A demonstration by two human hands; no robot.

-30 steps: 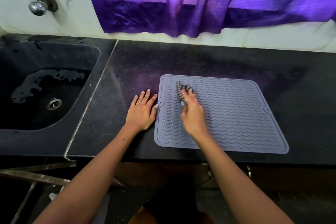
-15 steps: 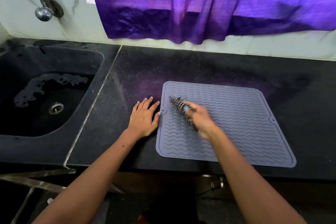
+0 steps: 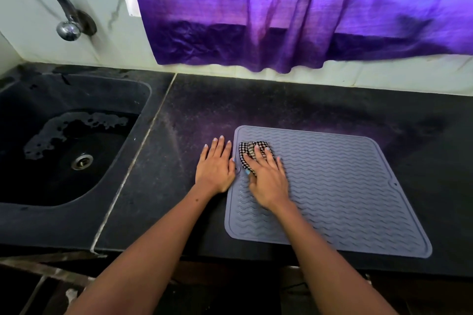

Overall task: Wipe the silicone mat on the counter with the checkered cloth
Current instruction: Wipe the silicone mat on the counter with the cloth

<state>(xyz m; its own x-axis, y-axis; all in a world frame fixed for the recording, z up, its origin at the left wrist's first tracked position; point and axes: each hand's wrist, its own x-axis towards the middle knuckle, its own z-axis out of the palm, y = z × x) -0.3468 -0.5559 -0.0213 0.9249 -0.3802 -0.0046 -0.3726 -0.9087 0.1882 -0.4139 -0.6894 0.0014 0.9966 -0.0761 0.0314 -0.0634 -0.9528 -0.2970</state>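
A grey silicone mat [image 3: 340, 186] with wavy ridges lies flat on the black counter [image 3: 281, 102]. A crumpled black-and-white checkered cloth [image 3: 247, 151] sits on the mat's far left part. My right hand [image 3: 267, 176] lies on top of the cloth with fingers fairly straight, pressing it down onto the mat; most of the cloth is hidden under the hand. My left hand [image 3: 215, 166] rests flat on the counter, fingers straight, its thumb side touching the mat's left edge.
A black sink [image 3: 25, 186] with a wet patch and a metal drain [image 3: 82, 161] lies to the left, under a curved tap [image 3: 67, 29]. A purple curtain [image 3: 294, 7] hangs over the white wall behind. The counter's front edge runs just below the mat.
My right hand swept the cloth across the mat's left part and now lies flat on it near the left edge. The left hand stayed in place.
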